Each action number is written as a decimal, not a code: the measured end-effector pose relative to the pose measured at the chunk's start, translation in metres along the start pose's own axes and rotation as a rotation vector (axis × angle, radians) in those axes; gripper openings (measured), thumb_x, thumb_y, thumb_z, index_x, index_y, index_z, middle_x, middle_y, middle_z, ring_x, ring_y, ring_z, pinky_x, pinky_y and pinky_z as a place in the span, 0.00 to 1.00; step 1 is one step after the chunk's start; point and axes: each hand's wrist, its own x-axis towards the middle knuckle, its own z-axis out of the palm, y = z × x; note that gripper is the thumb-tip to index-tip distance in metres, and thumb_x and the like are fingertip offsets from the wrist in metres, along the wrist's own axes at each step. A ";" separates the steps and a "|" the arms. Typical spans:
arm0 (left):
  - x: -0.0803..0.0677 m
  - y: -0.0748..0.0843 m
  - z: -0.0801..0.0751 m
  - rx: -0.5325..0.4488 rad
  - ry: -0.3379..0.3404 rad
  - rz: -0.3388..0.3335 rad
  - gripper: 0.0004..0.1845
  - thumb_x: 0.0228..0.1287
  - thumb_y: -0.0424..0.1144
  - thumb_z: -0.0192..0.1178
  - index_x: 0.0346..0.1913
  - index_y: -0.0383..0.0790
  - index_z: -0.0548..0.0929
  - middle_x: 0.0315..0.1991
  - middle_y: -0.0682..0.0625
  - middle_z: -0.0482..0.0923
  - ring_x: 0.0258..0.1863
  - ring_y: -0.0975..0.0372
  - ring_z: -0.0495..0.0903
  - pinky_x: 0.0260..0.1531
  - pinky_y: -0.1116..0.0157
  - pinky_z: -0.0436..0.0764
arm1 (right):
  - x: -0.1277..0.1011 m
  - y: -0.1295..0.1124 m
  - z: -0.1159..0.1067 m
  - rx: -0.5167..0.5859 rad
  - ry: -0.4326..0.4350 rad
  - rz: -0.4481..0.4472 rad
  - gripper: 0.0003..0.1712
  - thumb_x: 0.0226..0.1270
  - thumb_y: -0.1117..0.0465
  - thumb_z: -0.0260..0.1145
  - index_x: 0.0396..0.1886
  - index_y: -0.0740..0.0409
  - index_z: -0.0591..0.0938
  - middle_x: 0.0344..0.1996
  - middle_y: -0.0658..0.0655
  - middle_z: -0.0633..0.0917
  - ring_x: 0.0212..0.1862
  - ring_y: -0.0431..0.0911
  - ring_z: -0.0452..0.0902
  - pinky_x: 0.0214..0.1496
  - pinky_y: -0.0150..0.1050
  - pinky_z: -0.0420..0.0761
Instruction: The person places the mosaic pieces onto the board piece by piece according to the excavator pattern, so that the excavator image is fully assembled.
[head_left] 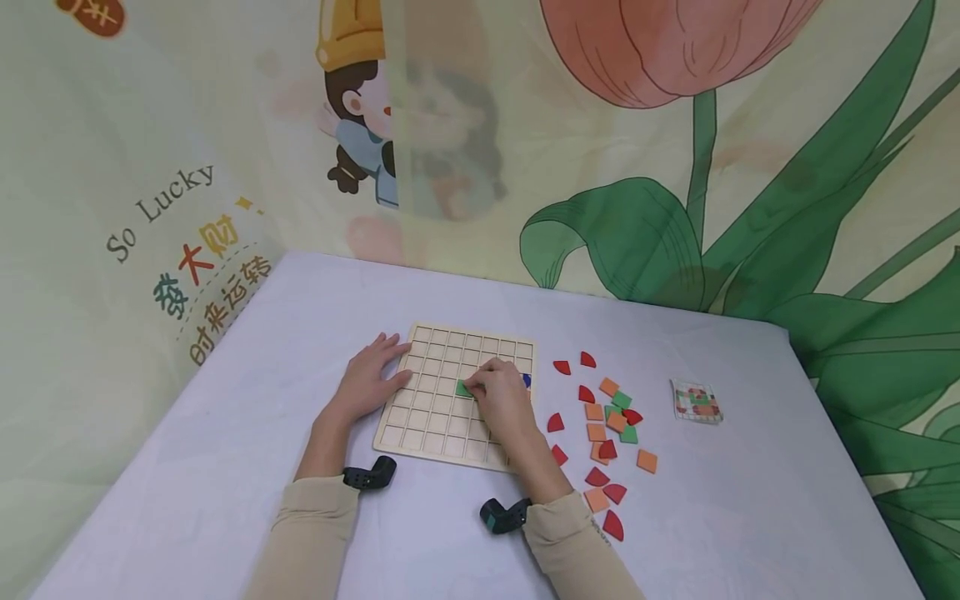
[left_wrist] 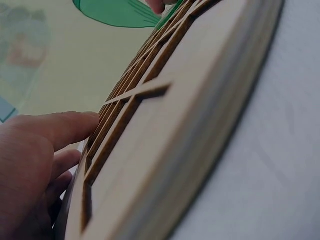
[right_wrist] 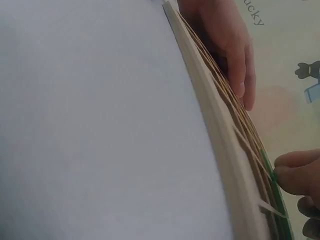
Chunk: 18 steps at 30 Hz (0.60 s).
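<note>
Right hand [head_left: 501, 398], seen from the head camera, lies over the middle of the pale wooden grid board [head_left: 438, 417] and its curled fingertips pinch a small green square tile [head_left: 462, 388] down into one of the cells near the board's centre. Just past the knuckles a blue piece [head_left: 527, 380] shows in a cell by the board's right edge. Left hand [head_left: 369, 379] rests flat with straight, spread fingers on the board's left rim. Right of the board a scatter of red quarter-round, orange and green square pieces [head_left: 609, 425] lies on the white tablecloth [head_left: 225, 467], and beyond it a small printed pattern card [head_left: 696, 402].

From the left wrist camera, the left hand's fingers [left_wrist: 60, 127] lie straight against the board's edge [left_wrist: 200, 125]; far along the grid a fingertip of the other hand touches the green tile [left_wrist: 167, 19].

From the right wrist camera, the board [right_wrist: 220, 135] runs edge-on; the right fingertips [right_wrist: 295, 172] press the green tile [right_wrist: 272, 185] at its surface, while the left hand [right_wrist: 227, 42] rests flat on the far end.
</note>
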 end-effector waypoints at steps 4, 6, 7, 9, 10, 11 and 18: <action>0.001 -0.002 0.002 -0.002 0.003 -0.003 0.29 0.65 0.47 0.56 0.67 0.40 0.69 0.73 0.41 0.57 0.76 0.49 0.46 0.74 0.45 0.44 | 0.006 0.014 -0.030 0.024 -0.036 0.074 0.08 0.59 0.62 0.70 0.38 0.50 0.89 0.36 0.50 0.83 0.40 0.45 0.77 0.40 0.36 0.81; 0.002 -0.002 0.002 -0.004 0.003 -0.002 0.29 0.65 0.47 0.56 0.67 0.41 0.69 0.73 0.42 0.57 0.76 0.49 0.46 0.74 0.45 0.44 | 0.008 0.032 -0.054 0.039 -0.052 0.141 0.10 0.61 0.62 0.68 0.42 0.52 0.88 0.39 0.53 0.84 0.39 0.47 0.77 0.38 0.37 0.81; 0.002 -0.002 0.003 -0.004 0.003 -0.001 0.29 0.66 0.48 0.56 0.67 0.41 0.69 0.73 0.42 0.57 0.76 0.49 0.46 0.74 0.45 0.44 | 0.007 0.044 -0.065 0.047 -0.047 0.186 0.11 0.62 0.62 0.67 0.44 0.53 0.87 0.40 0.54 0.84 0.39 0.47 0.77 0.36 0.39 0.82; 0.002 -0.002 0.003 -0.006 0.000 0.000 0.29 0.66 0.47 0.56 0.67 0.40 0.69 0.73 0.42 0.57 0.76 0.49 0.46 0.74 0.45 0.44 | 0.001 0.071 -0.089 0.069 -0.059 0.284 0.14 0.64 0.61 0.66 0.49 0.54 0.84 0.44 0.58 0.82 0.41 0.50 0.75 0.37 0.41 0.83; 0.002 -0.002 0.003 -0.005 -0.002 0.000 0.29 0.66 0.47 0.56 0.67 0.40 0.69 0.73 0.42 0.57 0.76 0.49 0.46 0.74 0.45 0.44 | -0.004 0.086 -0.099 0.073 -0.072 0.329 0.15 0.65 0.60 0.65 0.51 0.55 0.83 0.46 0.60 0.81 0.43 0.52 0.74 0.39 0.42 0.83; 0.002 -0.002 0.003 -0.005 -0.004 0.000 0.29 0.66 0.48 0.56 0.67 0.40 0.69 0.73 0.41 0.56 0.76 0.49 0.45 0.74 0.45 0.44 | -0.010 0.100 -0.108 0.084 -0.091 0.391 0.17 0.66 0.59 0.64 0.54 0.55 0.81 0.48 0.61 0.80 0.45 0.53 0.73 0.40 0.43 0.84; 0.001 -0.003 0.003 -0.003 0.000 0.004 0.29 0.66 0.47 0.56 0.67 0.40 0.69 0.73 0.41 0.56 0.76 0.48 0.46 0.74 0.45 0.44 | -0.041 0.166 -0.135 0.131 -0.239 0.649 0.25 0.66 0.51 0.63 0.58 0.58 0.76 0.53 0.67 0.75 0.54 0.59 0.68 0.51 0.51 0.78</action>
